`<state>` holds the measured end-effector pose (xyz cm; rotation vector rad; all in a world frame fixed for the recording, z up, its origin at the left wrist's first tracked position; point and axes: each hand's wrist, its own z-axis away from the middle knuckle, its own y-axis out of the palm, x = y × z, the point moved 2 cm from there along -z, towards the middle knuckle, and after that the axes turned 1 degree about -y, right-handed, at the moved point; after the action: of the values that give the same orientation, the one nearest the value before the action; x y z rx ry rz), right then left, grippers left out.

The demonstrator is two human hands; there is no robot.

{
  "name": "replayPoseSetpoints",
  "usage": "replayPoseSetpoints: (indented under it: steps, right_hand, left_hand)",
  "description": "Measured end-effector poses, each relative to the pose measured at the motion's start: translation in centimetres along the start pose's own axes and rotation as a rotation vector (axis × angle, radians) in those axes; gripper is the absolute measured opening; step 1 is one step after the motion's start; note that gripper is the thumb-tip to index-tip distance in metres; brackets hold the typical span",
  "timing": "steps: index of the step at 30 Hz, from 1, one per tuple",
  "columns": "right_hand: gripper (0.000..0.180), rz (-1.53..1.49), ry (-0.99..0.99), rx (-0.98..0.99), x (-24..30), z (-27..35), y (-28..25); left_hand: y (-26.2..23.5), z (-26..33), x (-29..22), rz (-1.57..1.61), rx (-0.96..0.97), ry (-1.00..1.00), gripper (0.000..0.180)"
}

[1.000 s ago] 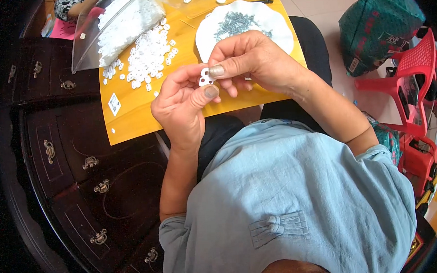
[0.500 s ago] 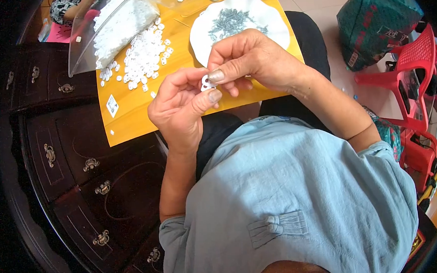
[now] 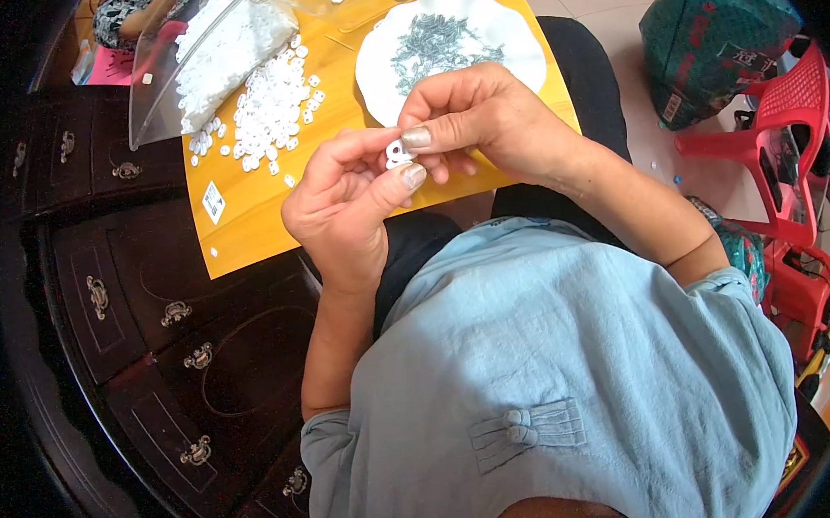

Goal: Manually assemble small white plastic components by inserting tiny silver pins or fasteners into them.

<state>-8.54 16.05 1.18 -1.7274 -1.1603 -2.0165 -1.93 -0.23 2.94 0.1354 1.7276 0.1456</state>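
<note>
Between my two hands, above the near edge of the yellow board, is a small white plastic piece (image 3: pixel 396 156) with two round holes. My left hand (image 3: pixel 343 202) grips it from the left between thumb and fingers. My right hand (image 3: pixel 469 122) pinches its upper right side with thumb and forefinger. Whether a smaller part is tucked in the right fingertips I cannot make out. Just beyond my right hand a white scalloped plate (image 3: pixel 523 64) holds many small grey-clear slivers (image 3: pixel 438 45). Left of it lies a heap of similar white pieces (image 3: pixel 269 108).
A clear plastic bag (image 3: pixel 239 46) full of white pieces lies at the board's (image 3: pixel 239 248) far left. Dark wooden drawers (image 3: pixel 195 306) flank the left. At right are a red plastic chair (image 3: pixel 780 141) and a green bag (image 3: pixel 716 51). Another person's arm (image 3: pixel 136 21) shows at top left.
My right hand has shifted slightly down, and the white piece is turned so its holes show more plainly. Both hands keep their grip. The view has shifted a little.
</note>
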Motion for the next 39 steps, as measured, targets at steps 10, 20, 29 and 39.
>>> replayPoseSetpoints:
  steps: [10,20,29,39]
  right_hand:
    - [0.021,-0.029,0.021,0.003,-0.6,0.2,0.1]
    - [0.021,-0.048,0.074,0.071,0.3,0.8,0.7]
    - [0.017,-0.188,0.124,0.105,0.5,1.2,1.0]
    - [0.019,-0.287,0.084,0.095,-0.3,0.8,1.5]
  left_hand:
    - [0.4,0.3,0.9,-0.002,-0.024,0.075,0.035]
    - [0.9,1.0,1.2,0.032,-0.033,0.152,0.030]
    - [0.3,0.9,1.9,-0.076,0.027,0.331,0.032]
    - [0.9,0.6,2.0,0.130,-0.042,0.295,0.029]
